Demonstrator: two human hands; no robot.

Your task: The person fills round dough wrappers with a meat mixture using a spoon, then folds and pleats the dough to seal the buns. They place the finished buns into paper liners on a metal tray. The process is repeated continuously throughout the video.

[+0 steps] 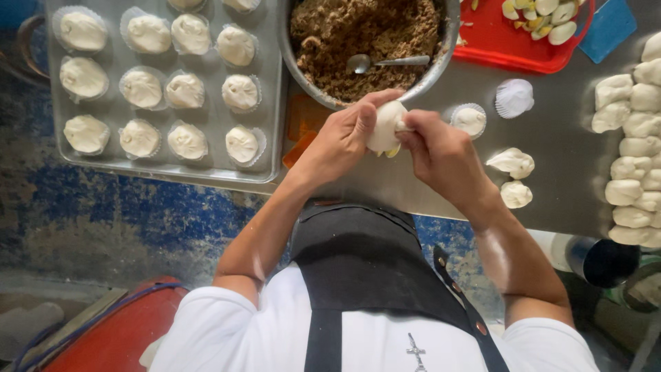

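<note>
In the upper left of the frame a metal baking tray [272, 103] holds filled dough buns [141, 88] in paper liners, nearly full. At upper centre a steel bowl [449, 41] of brown filling holds a spoon [385, 63]. Below it, the left hand [341, 138] cups a dough ball [384, 126] while the right hand [441, 153] pinches its edge closed. At right on the desk [551, 145], many plain dough pieces [630, 148] lie unfilled beside an empty paper liner [513, 98].

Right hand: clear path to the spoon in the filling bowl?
Probably not right now: the right hand and left hand are pinching a dough ball. The spoon itself lies uncovered just beyond.
</note>
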